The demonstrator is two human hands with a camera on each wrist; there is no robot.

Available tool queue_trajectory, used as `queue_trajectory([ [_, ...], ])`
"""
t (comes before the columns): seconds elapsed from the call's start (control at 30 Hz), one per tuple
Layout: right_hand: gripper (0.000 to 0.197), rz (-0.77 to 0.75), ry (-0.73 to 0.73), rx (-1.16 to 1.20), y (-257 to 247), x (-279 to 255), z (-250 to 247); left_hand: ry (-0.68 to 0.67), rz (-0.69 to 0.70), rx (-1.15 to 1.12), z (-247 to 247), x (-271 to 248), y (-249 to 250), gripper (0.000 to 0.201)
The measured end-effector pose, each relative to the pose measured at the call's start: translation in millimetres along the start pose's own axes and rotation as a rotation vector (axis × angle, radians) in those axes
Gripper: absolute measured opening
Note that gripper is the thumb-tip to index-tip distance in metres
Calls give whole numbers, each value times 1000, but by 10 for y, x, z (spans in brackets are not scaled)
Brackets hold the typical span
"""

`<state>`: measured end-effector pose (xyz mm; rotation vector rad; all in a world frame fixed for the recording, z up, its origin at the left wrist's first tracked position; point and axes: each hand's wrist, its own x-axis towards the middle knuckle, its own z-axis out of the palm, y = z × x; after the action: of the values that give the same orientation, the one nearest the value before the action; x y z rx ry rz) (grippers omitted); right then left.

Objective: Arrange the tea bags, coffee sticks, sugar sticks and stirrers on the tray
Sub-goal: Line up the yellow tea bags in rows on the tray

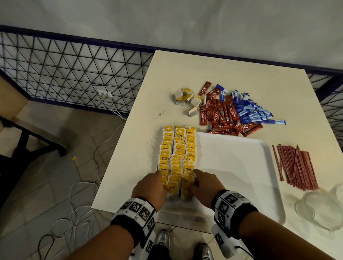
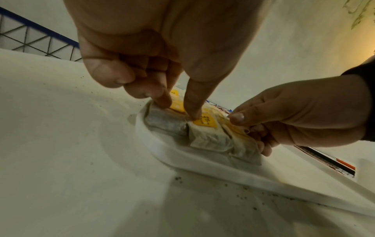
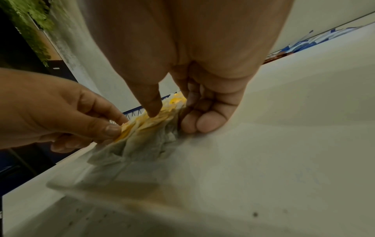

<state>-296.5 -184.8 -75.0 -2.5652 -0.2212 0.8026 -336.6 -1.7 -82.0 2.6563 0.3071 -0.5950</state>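
Observation:
Three rows of tea bags [image 1: 178, 149] with yellow tags lie along the left side of the white tray [image 1: 235, 171]. Both hands sit at the near end of these rows. My left hand [image 1: 162, 180] pinches the nearest tea bags [image 2: 211, 138] from the left, thumb and forefinger on them. My right hand [image 1: 195, 181] grips the same bunch [image 3: 142, 144] from the right, thumb on top and fingers curled against its side. On the table beyond the tray lie a few loose tea bags [image 1: 184, 100], red coffee sticks [image 1: 223, 117] and blue sugar sticks [image 1: 253, 111]. Red stirrers [image 1: 295, 167] lie right of the tray.
Clear glass dishes [image 1: 317, 209] stand at the table's near right corner. The table's left edge [image 1: 115, 161] runs close beside the tray, with floor and cables below. A wire fence [image 1: 71, 68] stands behind. Tea dust specks dot the table [image 2: 178, 178].

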Motion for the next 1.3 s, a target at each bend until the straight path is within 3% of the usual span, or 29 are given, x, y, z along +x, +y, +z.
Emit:
queue_trajectory([
  [0.17, 33, -1, 31, 43, 18, -42, -38, 26, 9, -30, -66, 1, 17, 42],
  [0.3, 43, 48, 34, 58, 20, -3, -134, 66, -21, -17, -208, 117, 34, 41],
  [0.47, 44, 79, -7, 68, -16, 183, -263, -27, -40, 57, -291, 379, 89, 57],
  [0.97, 57, 73, -9, -2, 49, 326, -287, -39, 41, 52, -412, 397, 93, 55],
  [1.03, 55, 2, 62, 6, 71, 218, -304, 7, 106, 34, -438, 303, 36, 50],
  [1.1, 44, -146, 90, 2, 54, 71, -284, 16, 270, 37, -434, 170, -11, 42],
  [1.2, 35, -322, 12, -116, 23, -90, -168, -83, 588, 189, -337, 19, -53, 41],
  [1.3, 32, -369, -25, -192, -11, -149, -74, -63, 731, 371, -207, -7, -89, 40],
])
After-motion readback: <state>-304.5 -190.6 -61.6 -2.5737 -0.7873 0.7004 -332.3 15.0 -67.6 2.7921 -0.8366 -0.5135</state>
